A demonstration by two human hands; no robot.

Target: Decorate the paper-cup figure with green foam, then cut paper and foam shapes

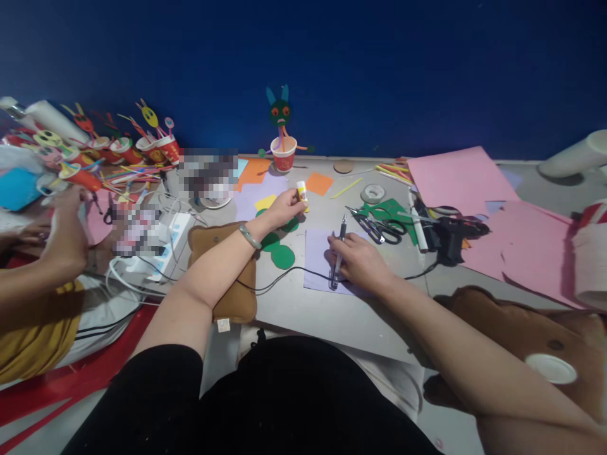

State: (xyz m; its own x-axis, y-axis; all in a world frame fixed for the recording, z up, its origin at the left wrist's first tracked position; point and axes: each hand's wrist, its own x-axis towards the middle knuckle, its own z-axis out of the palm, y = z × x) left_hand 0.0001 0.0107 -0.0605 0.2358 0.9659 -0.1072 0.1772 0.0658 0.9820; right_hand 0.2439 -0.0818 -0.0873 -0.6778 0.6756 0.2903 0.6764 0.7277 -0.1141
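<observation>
My left hand (288, 207) is closed around a small white and yellow glue stick (302, 189), above the middle of the table. Several green paper circles (283, 256) lie under and in front of that hand. My right hand (359, 258) grips a pen (339, 249), held nearly upright in the picture over a sheet of purple paper (315, 259). A black cable crosses the purple sheet beneath this hand. Behind my hands stands a red and white paper cup (283, 155) with a green paper puppet head (279, 112) on pipe cleaners.
Scissors (391, 230), a tape roll (373, 193) and a black glue gun (450, 237) lie right of my right hand. Pink paper sheets (459, 180) cover the right side. At left are a power strip (173, 246) and a co-worker's arm (66, 234). A brown cushion (241, 272) lies under my left forearm.
</observation>
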